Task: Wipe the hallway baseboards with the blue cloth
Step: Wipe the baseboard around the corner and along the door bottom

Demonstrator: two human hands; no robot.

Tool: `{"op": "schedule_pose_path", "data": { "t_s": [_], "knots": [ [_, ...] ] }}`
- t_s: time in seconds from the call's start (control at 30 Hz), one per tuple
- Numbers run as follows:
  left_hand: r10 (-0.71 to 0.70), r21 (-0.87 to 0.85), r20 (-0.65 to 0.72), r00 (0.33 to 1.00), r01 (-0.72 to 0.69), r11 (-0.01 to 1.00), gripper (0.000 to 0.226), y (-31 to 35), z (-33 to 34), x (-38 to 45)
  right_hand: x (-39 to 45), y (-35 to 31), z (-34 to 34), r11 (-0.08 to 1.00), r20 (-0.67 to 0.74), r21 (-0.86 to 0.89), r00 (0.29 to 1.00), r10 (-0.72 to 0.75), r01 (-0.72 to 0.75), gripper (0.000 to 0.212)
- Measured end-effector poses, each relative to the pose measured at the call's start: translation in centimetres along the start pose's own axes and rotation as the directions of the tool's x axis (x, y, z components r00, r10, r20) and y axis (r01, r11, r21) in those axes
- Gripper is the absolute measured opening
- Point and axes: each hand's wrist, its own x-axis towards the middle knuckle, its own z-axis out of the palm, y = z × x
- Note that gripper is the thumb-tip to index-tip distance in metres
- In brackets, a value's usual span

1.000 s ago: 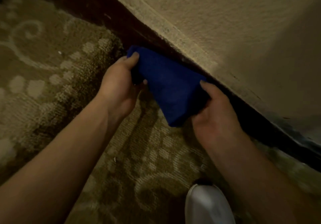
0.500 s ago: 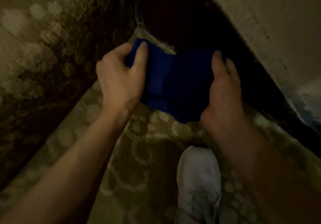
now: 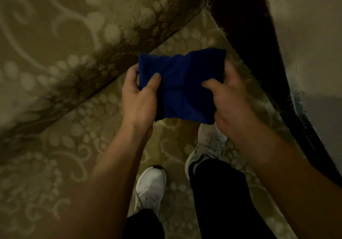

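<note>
Nearest, two white trainers stand on the patterned carpet: the left shoe [image 3: 150,187] closest, the right shoe [image 3: 207,146] a step ahead, dark trouser legs above them. The feet point along the wall, which suits someone working sideways down a hallway.

Above the shoes, both forearms reach forward and meet at the blue cloth [image 3: 182,88], held off the floor in mid-air, not against anything. The left hand [image 3: 139,98] has its thumb on top of the cloth's left edge with fingers curled beneath, a closed grip on the fabric. The right hand [image 3: 228,99] pinches the right edge the same way, thumb laid over the top. The cloth is bunched and creased between them, so my guess is the person is refolding it or turning up a clean face before wiping again.

Further on, the carpet [image 3: 55,164] shows a raised carpeted edge [image 3: 103,57] running diagonally, possibly a step. To the right, just beyond the cloth but not touching it, the dark baseboard [image 3: 259,40] runs along under the pale wall [image 3: 305,25].
</note>
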Motion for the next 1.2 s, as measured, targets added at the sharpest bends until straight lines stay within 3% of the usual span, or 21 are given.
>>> {"op": "schedule_pose_path", "data": {
  "t_s": [0.1, 0.2, 0.3, 0.37, 0.5, 0.67, 0.8, 0.93, 1.0, 1.1, 1.2],
  "knots": [
    [-0.073, -0.142, -0.061, 0.995, 0.064, 0.988, 0.015, 1.8, -2.2, -3.7, -4.6, -1.4, 2.5, 0.999, -0.029, -0.045, 0.999, 0.017, -0.018, 0.066],
    [-0.075, -0.228, -0.153, 0.985, 0.038, 0.973, 0.015, 3.3, -4.8, -7.9, -9.6, -3.1, 5.1, 0.996, -0.073, -0.053, 0.995, 0.069, -0.073, 0.067],
    [-0.092, -0.292, -0.248, 0.964, 0.017, 0.956, 0.017, 5.2, -7.7, -12.1, -14.1, -5.0, 7.9, 0.984, -0.08, -0.05, 0.983, 0.168, -0.172, 0.052],
    [-0.135, -0.347, -0.316, 0.939, 0.017, 0.938, 0.021, 6.9, -9.8, -14.1, -16.2, -6.5, 9.9, 0.956, -0.043, -0.056, 0.957, 0.285, -0.288, 0.032],
    [-0.226, -0.472, -0.427, 0.875, -0.002, 0.882, 0.027, 9.5, -14.1, -17.2, -18.9, -8.0, 13.9, 0.877, 0.116, -0.194, 0.878, 0.465, -0.439, 0.025],
    [-0.338, -0.66, -0.506, 0.794, -0.104, 0.744, 0.022, 10.8, -20.3, -20.1, -23.7, -8.4, 20.8, 0.92, 0.323, -0.362, 0.905, 0.275, -0.151, 0.026],
    [-0.407, -0.718, -0.58, 0.706, -0.206, 0.665, 0.007, 9.9, -26.6, -22.2, -28.1, -5.9, 26.6, 0.873, 0.473, -0.485, 0.853, 0.221, 0.043, 0.039],
    [-0.422, -0.719, -0.648, 0.634, -0.327, 0.613, 0.019, 7.4, -32.4, -25.3, -32.5, -2.4, 31.1, 0.816, 0.574, -0.556, 0.783, 0.238, 0.159, 0.04],
    [-0.428, -0.693, -0.685, 0.589, -0.347, 0.631, 0.018, 5.8, -35.4, -27.1, -35.0, -0.2, 33.2, 0.779, 0.61, -0.587, 0.752, 0.248, 0.22, 0.037],
    [-0.387, -0.587, -0.76, 0.522, -0.297, 0.753, 0.013, 3.3, -40.5, -30.5, -39.3, 2.9, 36.2, 0.721, 0.673, -0.598, 0.708, 0.214, 0.351, 0.026],
    [-0.389, -0.56, -0.792, 0.472, -0.305, 0.77, 0.016, 1.3, -46.4, -34.1, -43.9, 5.8, 40.1, 0.662, 0.743, -0.596, 0.624, 0.241, 0.455, 0.022]
  ]
}}
